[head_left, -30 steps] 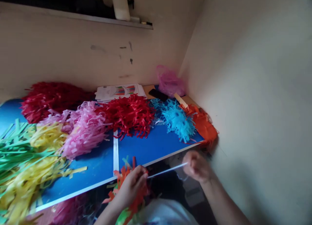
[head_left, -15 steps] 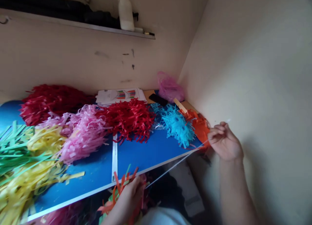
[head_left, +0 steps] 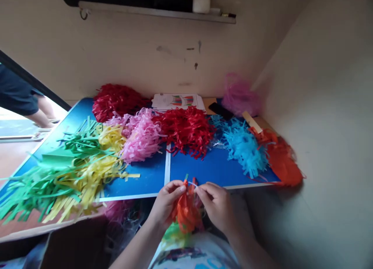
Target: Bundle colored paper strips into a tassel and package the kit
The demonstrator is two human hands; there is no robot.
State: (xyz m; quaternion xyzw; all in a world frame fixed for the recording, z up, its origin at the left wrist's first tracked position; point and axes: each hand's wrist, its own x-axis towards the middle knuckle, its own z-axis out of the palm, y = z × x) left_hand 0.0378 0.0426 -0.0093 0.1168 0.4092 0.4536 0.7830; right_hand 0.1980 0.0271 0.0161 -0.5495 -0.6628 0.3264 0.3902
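Observation:
In the head view, my left hand (head_left: 168,202) pinches the top of an orange tissue-paper tassel (head_left: 186,212) just past the table's front edge. Green and yellow fringe (head_left: 176,236) hangs below it, over my lap. My right hand (head_left: 217,203) pinches a thin white string (head_left: 192,184) that runs to the tassel's top, close to my left fingertips. The fingers of both hands are closed. How the string is joined to the tassel cannot be made out.
Fringed paper bunches lie along the blue table (head_left: 201,172): green (head_left: 58,160), yellow (head_left: 93,172), pink (head_left: 142,138), red (head_left: 189,131), light blue (head_left: 246,148) and orange (head_left: 284,164). Behind them are printed sheets (head_left: 177,102), a phone (head_left: 220,110) and a pink bag (head_left: 240,96). A person's legs (head_left: 23,94) show at left.
My right hand has come in from the far right to beside my left hand, and the string's long taut stretch is gone. The view has swung left, bringing a person's legs into sight.

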